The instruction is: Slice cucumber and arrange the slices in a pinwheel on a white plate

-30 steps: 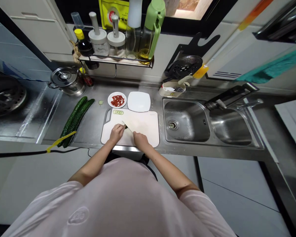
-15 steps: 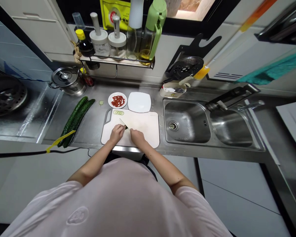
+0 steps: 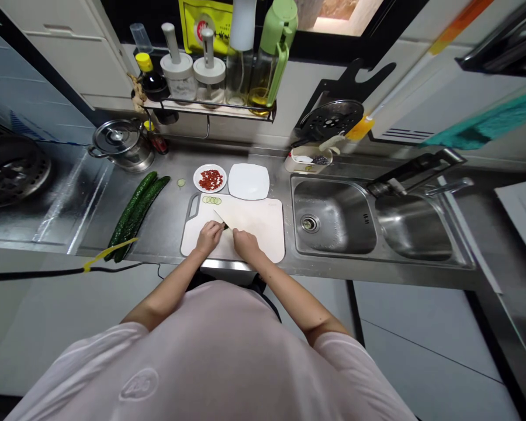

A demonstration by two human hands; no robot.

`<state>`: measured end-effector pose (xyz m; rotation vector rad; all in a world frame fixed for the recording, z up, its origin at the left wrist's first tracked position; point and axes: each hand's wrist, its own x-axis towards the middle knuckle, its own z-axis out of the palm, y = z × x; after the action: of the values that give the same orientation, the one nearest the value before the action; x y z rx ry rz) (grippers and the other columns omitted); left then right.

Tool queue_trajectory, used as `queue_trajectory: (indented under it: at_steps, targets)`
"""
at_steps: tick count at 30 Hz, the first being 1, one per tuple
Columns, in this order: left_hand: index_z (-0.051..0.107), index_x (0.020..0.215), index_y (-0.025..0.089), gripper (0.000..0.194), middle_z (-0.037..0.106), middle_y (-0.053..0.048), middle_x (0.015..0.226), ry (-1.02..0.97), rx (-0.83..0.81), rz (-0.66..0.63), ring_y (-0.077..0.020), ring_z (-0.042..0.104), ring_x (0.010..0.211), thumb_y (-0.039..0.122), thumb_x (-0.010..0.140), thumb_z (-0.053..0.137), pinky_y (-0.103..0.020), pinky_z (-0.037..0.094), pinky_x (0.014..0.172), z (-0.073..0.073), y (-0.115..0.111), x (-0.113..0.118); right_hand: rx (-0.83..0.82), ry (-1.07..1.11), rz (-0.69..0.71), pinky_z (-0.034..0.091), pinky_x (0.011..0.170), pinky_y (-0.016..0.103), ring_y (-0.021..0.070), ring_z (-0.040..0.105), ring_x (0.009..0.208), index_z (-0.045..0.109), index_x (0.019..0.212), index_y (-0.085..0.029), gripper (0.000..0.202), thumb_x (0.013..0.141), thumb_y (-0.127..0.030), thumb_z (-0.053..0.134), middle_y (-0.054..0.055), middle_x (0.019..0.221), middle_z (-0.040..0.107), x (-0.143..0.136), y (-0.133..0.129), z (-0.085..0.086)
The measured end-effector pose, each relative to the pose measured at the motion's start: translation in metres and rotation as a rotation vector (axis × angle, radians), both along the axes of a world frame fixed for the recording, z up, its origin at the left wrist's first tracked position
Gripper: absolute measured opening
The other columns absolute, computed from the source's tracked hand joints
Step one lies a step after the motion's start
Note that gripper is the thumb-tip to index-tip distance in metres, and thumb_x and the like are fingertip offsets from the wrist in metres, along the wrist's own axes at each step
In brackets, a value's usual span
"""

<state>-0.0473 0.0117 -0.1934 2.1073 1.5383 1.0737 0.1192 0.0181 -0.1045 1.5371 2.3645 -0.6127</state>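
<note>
On the white cutting board (image 3: pixel 263 216), my right hand (image 3: pixel 246 243) is closed around the handle of a knife (image 3: pixel 221 218), whose blade points up and to the left. My left hand (image 3: pixel 209 237) has its fingers curled over a small dark green piece of cucumber (image 3: pixel 225 225), mostly hidden, right beside the blade. A short row of overlapping cucumber slices (image 3: pixel 211 200) lies at the board's upper left. Behind the board stand a white plate of chopped red pieces (image 3: pixel 210 190) and a squarish white plate (image 3: pixel 248 180).
Two whole cucumbers (image 3: pixel 135 216) lie to the left, near the counter edge, with a yellow strap (image 3: pixel 109 252) across their lower ends. One thin slice (image 3: pixel 181 182) rests on the steel counter. A lidded pot (image 3: pixel 121 143) stands behind. To the right is a double sink (image 3: pixel 333 234).
The whole view has shifted very slightly. Both hands, the knife and the cucumber slices look the same as before.
</note>
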Motion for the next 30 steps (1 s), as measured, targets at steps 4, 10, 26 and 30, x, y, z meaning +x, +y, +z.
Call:
queue_trajectory:
  at_steps: [4,10,26,30]
  targets:
    - [0.063,0.093,0.021,0.019,0.059,-0.005,0.086,-0.014,-0.001,0.01,-0.0165,0.055,0.085,0.024,0.091,0.045,-0.033,0.046,0.079,-0.002,0.0,0.001,0.001,0.005,0.015,0.047,0.073,0.03,0.022,0.064,0.089,0.048,0.105,-0.015,0.025,0.087,-0.005,0.034,0.011,0.092,0.066,0.007,-0.005,-0.002]
    - [0.063,0.095,0.022,0.018,0.06,-0.006,0.088,-0.007,-0.009,-0.009,-0.0172,0.055,0.089,0.024,0.091,0.045,-0.034,0.046,0.08,0.0,0.0,0.0,0.002,0.0,0.013,0.047,0.074,0.03,0.0208,0.064,0.09,0.047,0.107,-0.015,0.026,0.087,-0.004,0.035,0.011,0.094,0.066,-0.004,0.005,-0.002]
    - [0.063,0.091,0.021,0.018,0.059,-0.006,0.086,0.015,-0.012,-0.001,-0.0173,0.055,0.086,0.023,0.09,0.045,-0.034,0.046,0.078,-0.001,0.001,-0.002,0.052,0.071,0.008,0.047,0.075,0.029,0.0197,0.064,0.092,0.048,0.108,-0.016,0.024,0.091,-0.01,0.032,0.008,0.096,0.066,-0.024,0.022,-0.009]
    - [0.063,0.094,0.022,0.018,0.059,-0.006,0.087,0.008,-0.007,0.006,-0.0176,0.055,0.087,0.023,0.091,0.045,-0.034,0.047,0.078,-0.001,0.001,-0.001,0.045,0.036,0.007,0.046,0.075,0.028,0.0191,0.064,0.091,0.047,0.109,-0.015,0.027,0.089,-0.005,0.032,0.01,0.095,0.066,-0.013,0.013,-0.009]
